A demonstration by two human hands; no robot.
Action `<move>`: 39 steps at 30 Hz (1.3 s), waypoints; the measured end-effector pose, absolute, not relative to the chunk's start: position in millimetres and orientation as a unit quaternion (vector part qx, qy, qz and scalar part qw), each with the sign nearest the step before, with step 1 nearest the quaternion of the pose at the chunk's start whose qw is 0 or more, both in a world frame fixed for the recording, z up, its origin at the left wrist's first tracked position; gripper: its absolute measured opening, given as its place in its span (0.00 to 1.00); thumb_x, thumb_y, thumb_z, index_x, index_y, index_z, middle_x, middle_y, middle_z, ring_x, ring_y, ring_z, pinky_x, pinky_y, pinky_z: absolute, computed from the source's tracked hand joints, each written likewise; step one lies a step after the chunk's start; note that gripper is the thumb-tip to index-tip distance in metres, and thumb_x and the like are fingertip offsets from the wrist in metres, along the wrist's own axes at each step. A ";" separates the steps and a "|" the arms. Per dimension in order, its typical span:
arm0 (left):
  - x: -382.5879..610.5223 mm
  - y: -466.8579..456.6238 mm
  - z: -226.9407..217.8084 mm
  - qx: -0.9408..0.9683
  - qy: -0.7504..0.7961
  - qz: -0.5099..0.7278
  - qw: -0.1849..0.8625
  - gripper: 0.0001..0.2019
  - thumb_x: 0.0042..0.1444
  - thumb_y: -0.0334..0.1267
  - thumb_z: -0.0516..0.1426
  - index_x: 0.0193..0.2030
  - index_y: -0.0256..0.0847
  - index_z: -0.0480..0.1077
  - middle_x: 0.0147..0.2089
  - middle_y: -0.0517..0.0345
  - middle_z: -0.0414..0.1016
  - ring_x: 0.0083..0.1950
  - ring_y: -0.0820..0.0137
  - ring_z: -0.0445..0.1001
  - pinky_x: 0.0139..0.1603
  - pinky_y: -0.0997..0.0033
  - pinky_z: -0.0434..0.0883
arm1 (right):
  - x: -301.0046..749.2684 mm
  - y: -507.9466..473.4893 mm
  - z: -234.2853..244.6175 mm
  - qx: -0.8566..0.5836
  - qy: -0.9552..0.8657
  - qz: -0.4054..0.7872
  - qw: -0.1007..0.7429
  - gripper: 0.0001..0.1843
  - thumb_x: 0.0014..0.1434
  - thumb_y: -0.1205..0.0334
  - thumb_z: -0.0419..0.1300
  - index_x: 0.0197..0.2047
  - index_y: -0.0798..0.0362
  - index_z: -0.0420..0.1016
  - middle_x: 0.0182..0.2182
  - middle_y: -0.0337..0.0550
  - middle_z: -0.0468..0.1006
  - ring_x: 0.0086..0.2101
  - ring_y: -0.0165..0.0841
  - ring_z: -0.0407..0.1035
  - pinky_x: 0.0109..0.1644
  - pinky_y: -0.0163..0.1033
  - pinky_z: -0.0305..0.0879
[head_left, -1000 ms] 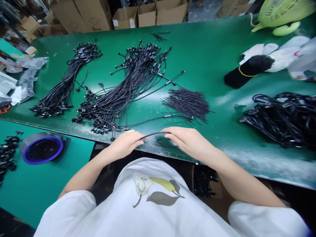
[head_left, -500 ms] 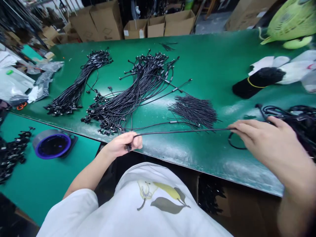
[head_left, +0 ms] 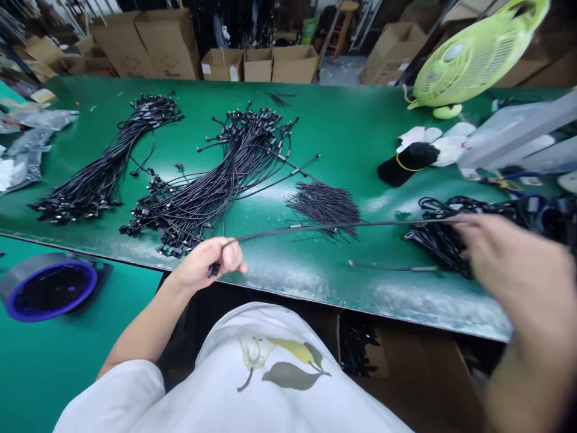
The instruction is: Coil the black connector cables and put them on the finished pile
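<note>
A thin black cable (head_left: 392,223) stretches nearly straight across the front of the green table. Its left end is in my left hand (head_left: 210,260), whose fingers are closed, and a small black connector (head_left: 213,270) pokes out below them. My right hand (head_left: 509,258), smeared by motion, pinches the cable farther right. Below that stretch, a cable tail with a grey sleeve (head_left: 424,269) points left from beside the right hand. Behind the taut cable lie a pile of short black ties (head_left: 325,204) and a large bundle of connector cables (head_left: 225,174).
Another cable bundle (head_left: 108,159) lies at the left. Coiled black cables (head_left: 444,240) sit near my right hand, with a banded black bundle (head_left: 406,163) and a green fan (head_left: 469,57) beyond. A purple-rimmed round container (head_left: 53,291) stands on the lower left surface. Cardboard boxes (head_left: 295,63) line the back.
The view has swung to the right. My right hand has slid outward along the cable, away from my left hand, which keeps its hold. The cable's loop at the right has become a straight tail.
</note>
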State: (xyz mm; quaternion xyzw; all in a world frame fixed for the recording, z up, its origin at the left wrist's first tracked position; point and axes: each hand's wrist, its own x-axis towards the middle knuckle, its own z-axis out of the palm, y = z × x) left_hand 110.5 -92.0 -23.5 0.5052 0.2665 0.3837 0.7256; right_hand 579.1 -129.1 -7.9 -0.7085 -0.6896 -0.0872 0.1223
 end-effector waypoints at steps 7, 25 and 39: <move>168.4 -104.6 -37.4 0.708 0.359 0.384 0.471 0.10 0.60 0.42 0.58 0.40 0.41 0.78 0.51 0.46 0.76 0.58 0.59 0.70 0.66 0.57 0.61 | 413.3 -145.1 -6.5 -0.455 -0.886 0.091 -0.005 0.15 0.68 0.58 0.48 0.32 0.51 0.69 0.24 0.42 0.77 0.23 0.34 0.71 0.25 0.37 0.54; 121.4 -90.3 -23.7 0.224 0.264 0.525 0.777 0.09 0.60 0.36 0.59 0.43 0.32 0.75 0.20 0.70 0.54 0.17 0.83 0.53 0.17 0.87 0.61 | 425.4 -105.2 -33.6 -0.551 -0.816 -0.046 0.166 0.18 0.68 0.57 0.48 0.50 0.54 0.75 0.33 0.47 0.80 0.31 0.34 0.73 0.28 0.37 0.56; 78.7 -96.3 -11.3 0.108 0.209 0.562 0.793 0.15 0.70 0.33 0.45 0.54 0.27 0.67 0.15 0.71 0.58 0.13 0.84 0.60 0.13 0.92 0.57 | 460.8 -84.2 -22.7 -0.513 -0.840 -0.073 0.157 0.18 0.70 0.58 0.47 0.47 0.52 0.78 0.40 0.45 0.82 0.35 0.35 0.77 0.29 0.37 0.61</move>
